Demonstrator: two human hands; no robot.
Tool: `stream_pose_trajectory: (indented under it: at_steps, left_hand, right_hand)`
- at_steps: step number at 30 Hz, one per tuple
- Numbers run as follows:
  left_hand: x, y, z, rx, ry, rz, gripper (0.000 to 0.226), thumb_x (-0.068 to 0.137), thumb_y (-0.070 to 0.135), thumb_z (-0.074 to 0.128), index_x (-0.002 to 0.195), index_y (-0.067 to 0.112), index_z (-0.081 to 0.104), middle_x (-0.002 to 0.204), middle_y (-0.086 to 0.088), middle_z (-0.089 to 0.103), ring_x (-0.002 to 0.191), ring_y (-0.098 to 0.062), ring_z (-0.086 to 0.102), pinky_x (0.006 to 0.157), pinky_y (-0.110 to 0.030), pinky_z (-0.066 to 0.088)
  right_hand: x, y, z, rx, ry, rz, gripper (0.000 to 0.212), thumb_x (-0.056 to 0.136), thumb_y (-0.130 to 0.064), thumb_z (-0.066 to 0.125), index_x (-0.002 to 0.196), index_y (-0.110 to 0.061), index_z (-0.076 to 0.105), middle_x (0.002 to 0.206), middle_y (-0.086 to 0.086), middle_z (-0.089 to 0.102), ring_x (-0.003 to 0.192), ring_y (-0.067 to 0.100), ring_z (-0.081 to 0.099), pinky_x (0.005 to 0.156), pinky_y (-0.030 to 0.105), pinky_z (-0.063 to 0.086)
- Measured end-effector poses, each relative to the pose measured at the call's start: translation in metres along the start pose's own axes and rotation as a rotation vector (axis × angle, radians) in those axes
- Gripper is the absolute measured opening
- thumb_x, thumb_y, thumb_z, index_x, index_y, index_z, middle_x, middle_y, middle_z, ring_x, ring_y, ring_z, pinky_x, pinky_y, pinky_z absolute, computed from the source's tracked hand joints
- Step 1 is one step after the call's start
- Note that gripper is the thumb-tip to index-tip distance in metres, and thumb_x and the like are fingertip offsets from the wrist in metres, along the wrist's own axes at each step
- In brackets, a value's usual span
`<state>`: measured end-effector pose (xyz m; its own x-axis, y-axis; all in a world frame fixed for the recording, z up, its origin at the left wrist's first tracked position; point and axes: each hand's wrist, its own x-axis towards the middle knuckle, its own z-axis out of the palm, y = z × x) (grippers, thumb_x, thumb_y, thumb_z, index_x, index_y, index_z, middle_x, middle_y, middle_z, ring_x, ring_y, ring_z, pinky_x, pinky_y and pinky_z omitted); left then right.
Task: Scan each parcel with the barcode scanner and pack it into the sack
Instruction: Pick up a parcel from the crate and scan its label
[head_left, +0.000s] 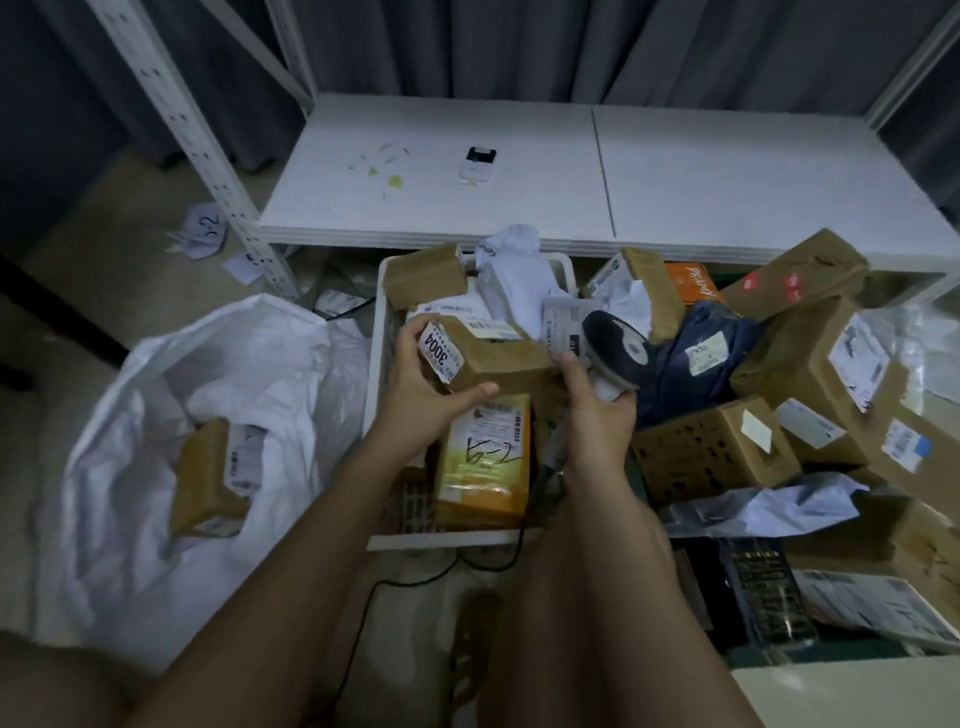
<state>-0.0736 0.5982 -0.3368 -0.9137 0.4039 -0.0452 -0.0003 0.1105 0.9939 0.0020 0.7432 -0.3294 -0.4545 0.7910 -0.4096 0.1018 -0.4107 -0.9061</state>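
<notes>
Grey curtains hang behind our white shelf (675, 171). Over the crate's (376, 332) middle, our left hand (421, 395) grips a brown parcel (493, 358); our right hand (592, 421) clasps the barcode scanner (618, 353) just beside it. Left of the crate, the sack (156, 415) lies agape.

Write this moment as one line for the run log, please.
phase: scanning | left hand: holds brown parcel | right hand: holds barcode scanner beside it | sack: open, one parcel inside

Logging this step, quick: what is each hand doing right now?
Left hand: grips the brown parcel labelled 3004.
Right hand: grips the barcode scanner.
</notes>
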Motion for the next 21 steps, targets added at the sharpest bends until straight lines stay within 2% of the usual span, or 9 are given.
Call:
stream_pose_trajectory:
  at_steps: [2,4,7,10,14,15,17,19,21]
  left_hand:
    - [-0.017,0.011,-0.019,-0.059,0.013,0.038,0.084,0.068,0.0,0.082,0.131,0.025,0.032,0.134,0.004,0.048,0.12,-0.004,0.054,0.09,-0.023,0.052]
    - [-0.032,0.02,-0.038,-0.056,0.012,0.057,0.084,0.068,-0.006,0.08,0.128,0.025,0.031,0.131,0.008,0.048,0.116,0.001,0.055,0.086,-0.018,0.051]
    - [-0.055,0.03,-0.066,-0.027,-0.005,0.059,0.089,0.064,0.005,0.086,0.129,0.03,0.03,0.134,0.008,0.047,0.122,-0.005,0.053,0.09,-0.021,0.051]
    - [-0.08,0.041,-0.091,0.001,-0.007,0.015,0.092,0.07,0.006,0.082,0.138,0.029,0.024,0.132,0.019,0.041,0.124,-0.006,0.049,0.09,-0.021,0.051]
    - [-0.111,0.056,-0.12,-0.114,0.046,-0.208,0.093,0.077,0.046,0.064,0.15,0.035,0.006,0.131,0.009,0.049,0.111,-0.012,0.057,0.087,-0.031,0.055]
    - [-0.117,0.06,-0.127,-0.159,0.082,-0.254,0.089,0.08,0.053,0.058,0.151,0.032,0.009,0.126,0.007,0.055,0.109,-0.014,0.06,0.086,-0.034,0.056]
    - [-0.125,0.065,-0.145,-0.111,0.131,-0.308,0.066,0.09,0.051,0.054,0.144,0.019,0.033,0.11,0.006,0.064,0.105,-0.016,0.063,0.085,-0.035,0.056]
    - [-0.136,0.07,-0.161,-0.009,0.076,-0.336,0.042,0.094,0.046,0.053,0.124,0.017,0.058,0.104,0.001,0.07,0.105,-0.018,0.065,0.09,-0.037,0.055]
    - [-0.145,0.072,-0.172,0.024,0.008,-0.333,0.022,0.094,0.037,0.057,0.107,0.021,0.066,0.104,-0.001,0.072,0.101,-0.017,0.067,0.094,-0.039,0.053]
  right_hand:
    - [-0.011,0.001,0.011,-0.077,-0.065,0.004,0.071,0.076,-0.039,0.08,0.135,-0.016,0.049,0.131,0.001,0.059,0.118,0.019,0.057,0.103,0.039,0.046]
    - [-0.024,0.002,0.021,-0.121,-0.153,0.023,0.082,0.071,-0.05,0.081,0.138,-0.018,0.046,0.132,0.001,0.059,0.118,0.021,0.058,0.103,0.043,0.047]
    - [-0.048,0.003,0.034,-0.134,-0.285,0.047,0.075,0.073,-0.045,0.081,0.135,-0.02,0.047,0.122,-0.002,0.061,0.105,0.018,0.062,0.092,0.041,0.054]
    - [-0.074,0.004,0.045,-0.1,-0.361,0.029,0.056,0.074,-0.033,0.083,0.12,-0.021,0.053,0.117,0.0,0.065,0.106,0.021,0.064,0.091,0.042,0.054]
    - [-0.111,0.005,0.05,-0.061,-0.43,-0.042,0.05,0.076,-0.018,0.083,0.119,-0.01,0.058,0.112,0.007,0.069,0.103,0.022,0.067,0.086,0.035,0.057]
    - [-0.118,0.005,0.05,-0.071,-0.452,-0.064,0.051,0.076,-0.017,0.083,0.12,-0.008,0.059,0.111,0.008,0.07,0.102,0.022,0.068,0.087,0.035,0.057]
    - [-0.133,0.002,0.05,-0.122,-0.504,-0.101,0.044,0.076,-0.017,0.082,0.115,-0.007,0.063,0.106,0.007,0.072,0.099,0.021,0.069,0.083,0.032,0.057]
    - [-0.143,-0.001,0.049,-0.162,-0.56,-0.107,0.034,0.077,-0.015,0.081,0.106,-0.011,0.065,0.101,0.005,0.073,0.095,0.02,0.069,0.082,0.032,0.056]
    - [-0.152,-0.002,0.052,-0.174,-0.599,-0.124,0.038,0.076,-0.015,0.082,0.108,-0.014,0.063,0.103,0.003,0.072,0.096,0.018,0.069,0.085,0.034,0.056]
